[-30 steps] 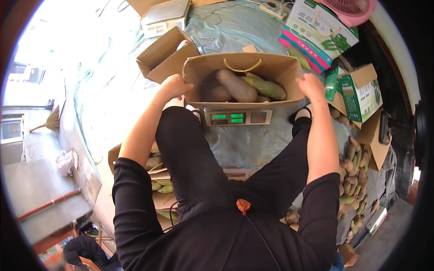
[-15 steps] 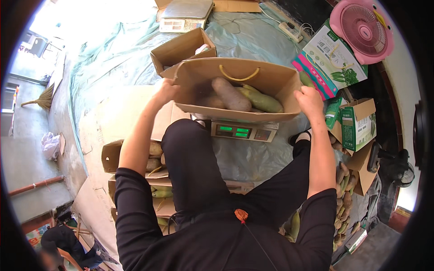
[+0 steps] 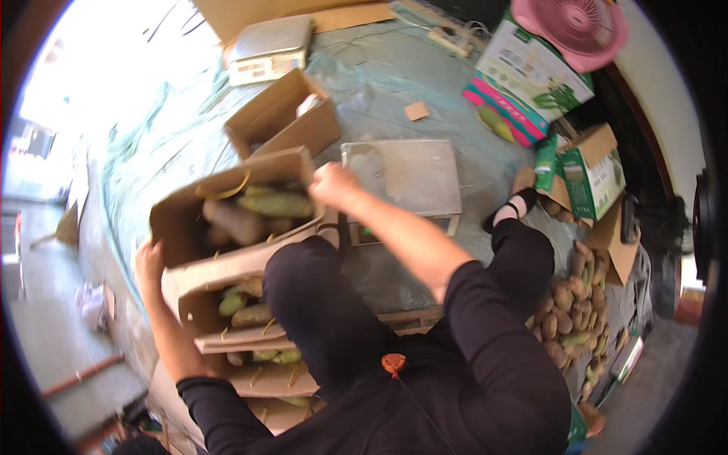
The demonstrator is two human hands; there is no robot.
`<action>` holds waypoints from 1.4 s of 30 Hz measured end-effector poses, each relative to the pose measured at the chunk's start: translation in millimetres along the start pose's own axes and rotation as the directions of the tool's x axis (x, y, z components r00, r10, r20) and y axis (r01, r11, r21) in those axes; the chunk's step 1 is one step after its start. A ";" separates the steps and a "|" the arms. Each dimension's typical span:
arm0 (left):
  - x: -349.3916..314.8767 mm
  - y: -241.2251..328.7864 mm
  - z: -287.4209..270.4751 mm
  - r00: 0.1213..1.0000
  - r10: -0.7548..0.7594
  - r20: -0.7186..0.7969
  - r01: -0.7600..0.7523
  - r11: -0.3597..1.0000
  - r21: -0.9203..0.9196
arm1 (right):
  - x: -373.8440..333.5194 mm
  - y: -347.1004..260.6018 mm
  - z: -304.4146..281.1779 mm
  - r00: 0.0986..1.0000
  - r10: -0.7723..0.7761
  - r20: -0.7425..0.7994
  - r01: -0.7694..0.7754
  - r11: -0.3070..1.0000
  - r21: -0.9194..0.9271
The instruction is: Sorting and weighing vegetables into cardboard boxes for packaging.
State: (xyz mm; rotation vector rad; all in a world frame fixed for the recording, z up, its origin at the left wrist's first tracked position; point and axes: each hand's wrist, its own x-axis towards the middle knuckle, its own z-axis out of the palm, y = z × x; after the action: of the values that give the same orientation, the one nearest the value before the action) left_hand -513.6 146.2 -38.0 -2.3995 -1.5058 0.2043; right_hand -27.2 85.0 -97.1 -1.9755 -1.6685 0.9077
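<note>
An open cardboard box (image 3: 282,164) with a yellow cord handle sits left of my raised knee, at the far end of a row of similar boxes. In it lie a large brown tuber-like vegetable (image 3: 235,221) and a long green one (image 3: 277,203). My left hand (image 3: 149,264) is closed on the box's left edge. At the opposite top edge, my right hand (image 3: 336,186) also grips the box, with its arm reaching across in front of me. To the right of that hand stands a flat-topped weighing scale (image 3: 413,176).
Produce-filled boxes (image 3: 262,339) line my left side. Beyond are another open carton (image 3: 287,135) and a second scale (image 3: 271,47). On the right are a pink fan (image 3: 572,30), printed cartons (image 3: 528,72), a green vegetable (image 3: 494,123) and a pile of brown tubers (image 3: 572,307).
Both hands have carried the box off the scale, leftward and nearer, to the boxes beside my leg. The scale's top and a small cardboard piece behind it now show.
</note>
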 end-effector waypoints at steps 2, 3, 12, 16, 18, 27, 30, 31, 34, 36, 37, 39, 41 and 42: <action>-9.3 -13.9 25.9 0.991 -0.051 0.127 0.035 0.992 0.124 | 5.0 14.2 42.9 0.996 0.026 0.080 -0.030 0.998 0.051; -18.1 -7.8 35.7 0.999 0.009 0.032 -0.012 0.994 0.112 | -0.7 14.6 60.6 0.987 0.104 0.120 -0.107 0.994 0.022; -102.4 -24.3 137.2 0.748 -0.585 0.314 0.620 0.785 -0.015 | -17.6 0.1 14.1 0.945 -0.094 0.312 0.039 0.983 0.179; -66.6 77.2 71.0 0.601 -0.730 0.324 0.764 0.644 0.033 | -39.9 49.6 -36.7 0.961 -0.069 0.268 0.062 0.997 0.036; -63.4 78.5 40.5 0.550 -0.788 0.276 0.810 0.584 0.057 | -64.3 48.6 -65.3 0.964 -0.133 0.229 0.114 0.989 0.093; 36.6 161.2 -49.8 0.912 -0.410 -0.029 0.222 0.550 -0.805 | -148.9 90.1 -168.6 0.971 -0.226 0.073 0.208 0.958 0.199; 76.6 225.2 -119.2 0.958 -0.271 -0.094 0.050 0.481 -0.875 | -176.2 105.1 -204.3 0.973 -0.215 -0.080 0.229 0.928 0.292; 85.4 246.0 -142.2 0.967 -0.239 -0.091 0.025 0.439 -0.898 | -183.9 112.9 -212.9 0.973 -0.186 -0.136 0.219 0.929 0.298; 98.7 333.5 -222.3 0.994 -0.072 -0.078 -0.046 0.362 -0.931 | -226.3 132.7 -244.3 0.951 -0.004 -0.309 0.098 0.951 0.292; 102.0 366.0 -240.6 0.996 0.016 -0.083 -0.084 0.282 -0.956 | -256.4 136.4 -254.8 0.887 0.130 -0.443 0.056 0.922 0.383; 101.8 383.7 -252.2 0.982 0.138 -0.130 -0.164 0.275 -0.947 | -270.5 154.8 -255.5 0.844 0.143 -0.518 0.048 0.940 0.339; 99.4 412.4 -262.4 0.949 0.266 -0.169 -0.237 0.252 -0.938 | -303.1 167.6 -254.8 0.722 0.245 -0.647 -0.027 0.945 0.327; 98.3 437.9 -264.8 0.881 0.424 -0.210 -0.341 0.261 -0.903 | -341.1 196.1 -250.7 0.560 0.221 -0.798 -0.201 0.971 0.128; 98.6 448.1 -262.8 0.867 0.446 -0.221 -0.355 0.244 -0.902 | -369.8 208.3 -253.3 0.521 0.089 -0.849 -0.416 0.895 -0.161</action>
State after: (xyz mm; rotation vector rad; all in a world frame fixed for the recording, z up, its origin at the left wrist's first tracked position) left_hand -14.8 6.7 68.3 -3.7298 -1.0530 -0.7068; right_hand 269.2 -291.1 25.1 -2.3572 -0.9913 -0.3422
